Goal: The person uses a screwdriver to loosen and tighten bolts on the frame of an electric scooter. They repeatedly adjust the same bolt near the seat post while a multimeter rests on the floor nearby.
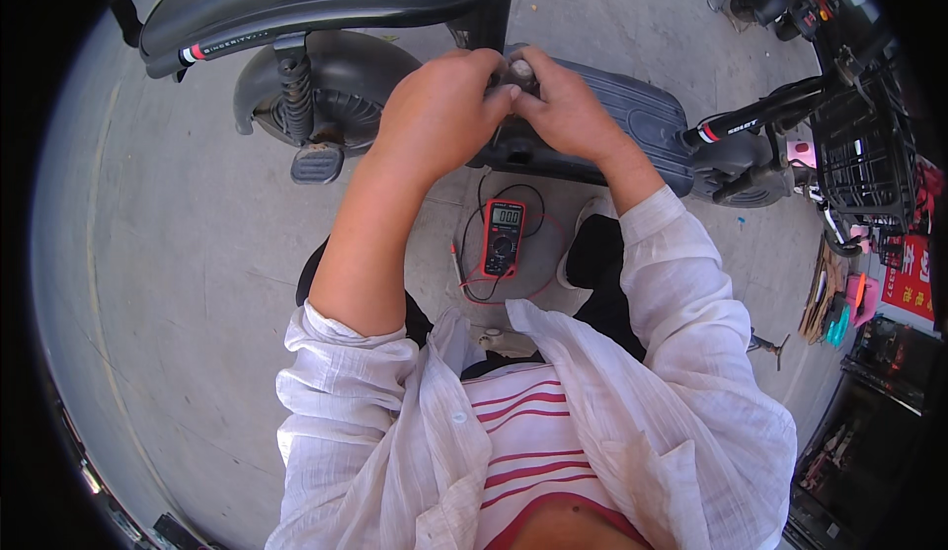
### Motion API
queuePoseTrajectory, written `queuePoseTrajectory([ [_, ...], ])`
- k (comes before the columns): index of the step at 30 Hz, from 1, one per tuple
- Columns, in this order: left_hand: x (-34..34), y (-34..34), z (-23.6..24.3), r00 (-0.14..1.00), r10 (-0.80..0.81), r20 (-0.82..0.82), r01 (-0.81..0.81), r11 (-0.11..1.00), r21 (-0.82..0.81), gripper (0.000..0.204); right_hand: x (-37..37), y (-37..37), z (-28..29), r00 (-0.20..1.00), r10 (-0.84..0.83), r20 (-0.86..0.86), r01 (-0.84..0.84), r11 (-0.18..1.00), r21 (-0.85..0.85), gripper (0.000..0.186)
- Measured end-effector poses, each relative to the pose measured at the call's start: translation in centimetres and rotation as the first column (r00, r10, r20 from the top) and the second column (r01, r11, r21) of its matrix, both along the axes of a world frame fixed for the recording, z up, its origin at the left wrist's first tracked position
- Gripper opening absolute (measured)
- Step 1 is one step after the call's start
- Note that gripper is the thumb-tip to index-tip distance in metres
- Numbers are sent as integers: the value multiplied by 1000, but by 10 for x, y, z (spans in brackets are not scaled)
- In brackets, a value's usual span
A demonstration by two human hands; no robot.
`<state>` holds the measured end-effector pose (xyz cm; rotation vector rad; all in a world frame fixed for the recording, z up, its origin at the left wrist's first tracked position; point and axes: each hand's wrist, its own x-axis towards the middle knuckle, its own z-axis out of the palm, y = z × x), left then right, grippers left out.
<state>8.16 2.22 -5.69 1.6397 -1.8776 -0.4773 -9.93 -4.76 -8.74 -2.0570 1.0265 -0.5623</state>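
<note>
My left hand [444, 106] and my right hand [565, 111] meet over the near side of an electric scooter's black footboard [632, 106]. Both are closed, fingers curled and thumbs almost touching. Between them shows a small dark piece with a greyish rounded end [521, 72]; its kind is not clear, and my fingers cover most of it. On the ground below my hands lies a red and black multimeter [504, 239], its display lit. Red and black test leads [460, 266] loop around it.
The scooter's black seat [326, 7], rear wheel [326, 81] and pedal [318, 163] are at the upper left. Its front wheel [741, 170] and wire basket [869, 170] stand to the right. Cardboard pieces [822, 288] and a red sign [908, 278] are at the far right.
</note>
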Motion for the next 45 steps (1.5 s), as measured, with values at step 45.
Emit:
queuePoseTrajectory([
  [45,-2,1,3,1000,6,27,-7,1000,23,29,11,3,-2,966,-195,-169,146,954,-261,39],
])
